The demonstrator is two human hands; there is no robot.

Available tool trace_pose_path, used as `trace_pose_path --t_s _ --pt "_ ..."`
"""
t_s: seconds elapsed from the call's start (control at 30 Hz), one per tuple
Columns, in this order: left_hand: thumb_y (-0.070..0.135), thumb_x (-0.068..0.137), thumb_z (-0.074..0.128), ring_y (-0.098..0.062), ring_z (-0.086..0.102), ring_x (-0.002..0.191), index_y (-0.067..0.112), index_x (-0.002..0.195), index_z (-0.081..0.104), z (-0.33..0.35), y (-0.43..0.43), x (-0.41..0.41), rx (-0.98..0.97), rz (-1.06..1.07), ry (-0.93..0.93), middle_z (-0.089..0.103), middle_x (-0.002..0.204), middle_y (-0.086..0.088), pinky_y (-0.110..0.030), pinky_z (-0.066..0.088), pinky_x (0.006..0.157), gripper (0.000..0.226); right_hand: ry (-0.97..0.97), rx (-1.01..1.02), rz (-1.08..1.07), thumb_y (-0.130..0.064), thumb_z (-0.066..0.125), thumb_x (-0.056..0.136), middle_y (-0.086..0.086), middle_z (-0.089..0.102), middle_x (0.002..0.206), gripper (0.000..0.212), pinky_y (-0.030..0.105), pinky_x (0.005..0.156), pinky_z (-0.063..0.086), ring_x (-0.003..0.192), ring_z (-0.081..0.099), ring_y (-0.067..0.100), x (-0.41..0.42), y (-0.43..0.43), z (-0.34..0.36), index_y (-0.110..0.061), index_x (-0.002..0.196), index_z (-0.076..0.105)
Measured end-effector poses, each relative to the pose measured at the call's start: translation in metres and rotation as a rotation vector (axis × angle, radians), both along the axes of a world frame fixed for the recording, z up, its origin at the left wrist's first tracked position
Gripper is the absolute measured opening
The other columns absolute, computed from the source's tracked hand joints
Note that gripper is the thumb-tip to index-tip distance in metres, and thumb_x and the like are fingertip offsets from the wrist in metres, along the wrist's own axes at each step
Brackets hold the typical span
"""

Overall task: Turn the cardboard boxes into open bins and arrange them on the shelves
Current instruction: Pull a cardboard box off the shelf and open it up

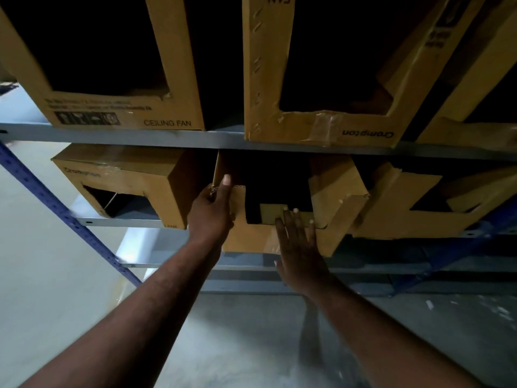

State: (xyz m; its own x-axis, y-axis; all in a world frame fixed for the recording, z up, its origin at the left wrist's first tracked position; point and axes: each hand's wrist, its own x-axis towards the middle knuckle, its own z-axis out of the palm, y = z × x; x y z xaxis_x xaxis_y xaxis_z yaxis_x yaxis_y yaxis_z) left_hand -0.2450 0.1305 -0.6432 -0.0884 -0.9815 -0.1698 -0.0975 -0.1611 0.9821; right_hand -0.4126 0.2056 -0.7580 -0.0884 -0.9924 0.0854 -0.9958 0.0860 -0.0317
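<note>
Grips cardboard box (247,238) on lower shelf (117,222) at its 9 o'clock edge with left hand (211,211), fingers curled round it; presses right hand (300,247) flat, fingers straight, against 6 o'clock lip.

Middle box (246,239): left box (167,189) at 9 o'clock, narrow gap; right box (391,217) touching at 3; shelf beam (195,138) at 12; open at 6.

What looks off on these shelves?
The middle bin on the lower shelf sticks out past the front edge and sits skewed. The left hand grips its side wall, and the right hand presses flat on its front. Above, the taped bin is upside down: its Crompton print reads inverted.
</note>
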Motion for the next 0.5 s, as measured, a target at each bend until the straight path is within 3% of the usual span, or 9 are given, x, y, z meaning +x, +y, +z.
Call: trace_pose_path --t_s 0.23,0.4,0.5 --pt "0.054 0.099 0.050 -0.030 0.069 0.098 0.035 0.090 0.060 -0.003 -0.029 -0.025 -0.036 0.043 0.017 0.065 0.093 0.006 -0.053 0.057 0.090 0.023 0.011 -0.011 -0.007 -0.029 0.078 0.076 0.016 -0.007 0.166 0.110 0.060 0.120 0.004 0.153 -0.010 0.035 -0.024 -0.036 -0.003 -0.009 0.159 0.010" --pt "0.054 0.095 0.057 -0.014 0.070 0.099 0.038 0.104 0.064 -0.024 -0.044 -0.032 -0.150 0.051 -0.020 0.072 0.105 0.009 -0.050 0.056 0.093 0.020 0.030 -0.023 -0.020 -0.019 0.083 0.071 0.016 -0.001 0.166 0.116 0.063 0.119 0.006 0.153 -0.007 0.036 -0.034 -0.059 -0.004 -0.009 0.159 0.007" --pt "0.062 0.090 0.057 -0.012 0.067 0.107 0.039 0.120 0.062 -0.036 -0.050 -0.030 -0.207 0.017 -0.067 0.071 0.115 0.012 -0.051 0.054 0.096 0.039 0.056 -0.021 -0.039 -0.018 0.083 0.071 0.018 0.002 0.166 0.116 0.063 0.119 0.007 0.153 -0.004 0.037 -0.037 -0.069 -0.006 -0.009 0.159 0.007"
